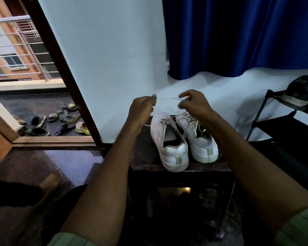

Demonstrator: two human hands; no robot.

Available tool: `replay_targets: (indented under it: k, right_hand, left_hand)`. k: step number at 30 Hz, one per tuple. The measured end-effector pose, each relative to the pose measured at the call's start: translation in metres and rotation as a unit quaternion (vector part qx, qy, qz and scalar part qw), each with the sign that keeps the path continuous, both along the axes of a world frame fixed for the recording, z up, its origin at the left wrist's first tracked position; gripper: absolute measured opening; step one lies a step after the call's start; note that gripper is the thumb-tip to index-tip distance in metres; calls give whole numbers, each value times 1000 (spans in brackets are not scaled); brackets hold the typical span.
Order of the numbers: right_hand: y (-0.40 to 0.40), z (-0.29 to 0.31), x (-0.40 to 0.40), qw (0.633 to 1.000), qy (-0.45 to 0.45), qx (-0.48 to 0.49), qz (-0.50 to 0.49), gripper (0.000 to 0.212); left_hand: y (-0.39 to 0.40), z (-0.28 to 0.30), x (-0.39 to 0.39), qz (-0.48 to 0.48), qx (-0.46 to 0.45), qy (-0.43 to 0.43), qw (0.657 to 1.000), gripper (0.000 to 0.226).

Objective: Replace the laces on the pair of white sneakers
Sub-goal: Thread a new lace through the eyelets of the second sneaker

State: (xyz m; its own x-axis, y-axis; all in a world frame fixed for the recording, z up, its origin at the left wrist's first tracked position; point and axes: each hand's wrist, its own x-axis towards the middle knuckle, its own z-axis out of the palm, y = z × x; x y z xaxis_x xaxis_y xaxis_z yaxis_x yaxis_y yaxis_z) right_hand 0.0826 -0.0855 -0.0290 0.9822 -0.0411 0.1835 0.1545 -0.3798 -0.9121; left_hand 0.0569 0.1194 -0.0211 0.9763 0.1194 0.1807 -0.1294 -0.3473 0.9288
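Nearest us, our forearms reach out over a dark stool (142,153) that carries the pair of white sneakers, heels toward us. The left sneaker (169,144) sits at the front edge, partly unlaced, with a loose lace end trailing off its left side; the right sneaker (197,137) is touching it and looks laced most of the way. Above the toes, our left hand (142,110) pinches a white lace (167,98) between thumb and curled fingers, and our right hand (194,103) pinches the other end, so the lace is stretched between the two. Whether this is an old or a new lace, we cannot tell. Judgement: early to mid task, one shoe being worked, the second not obviously started; most lacing is left. Farther right stands a shoe rack (281,112). Farther left, past a door frame (60,68), slippers (60,118) lie on a balcony floor. Behind: wall, blue curtain (238,32).
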Motion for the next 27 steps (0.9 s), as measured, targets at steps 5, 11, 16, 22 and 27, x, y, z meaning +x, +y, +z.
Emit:
replay_targets:
  k: [5, 11, 16, 22, 27]
  right_hand:
    - [11, 11, -14, 963, -72, -197, 168, 3]
    - [4, -2, -3, 966, -66, -201, -147, 13]
    - [-4, -3, -8, 963, -72, -207, -156, 14]
    - [-1, 16, -15, 963, -34, -260, -64, 24]
    - [10, 33, -29, 941, 169, -243, 162, 23]
  left_hand:
    - [-9, -7, -3, -28, 176, -33, 983, 51]
    - [-2, -1, -4, -122, -11, 68, 990, 34]
    - [1, -5, -9, -258, 55, 120, 957, 14]
    - [-6, -11, -7, -168, -43, 99, 980, 17]
    - [-4, -13, -5, -133, -61, 109, 983, 15]
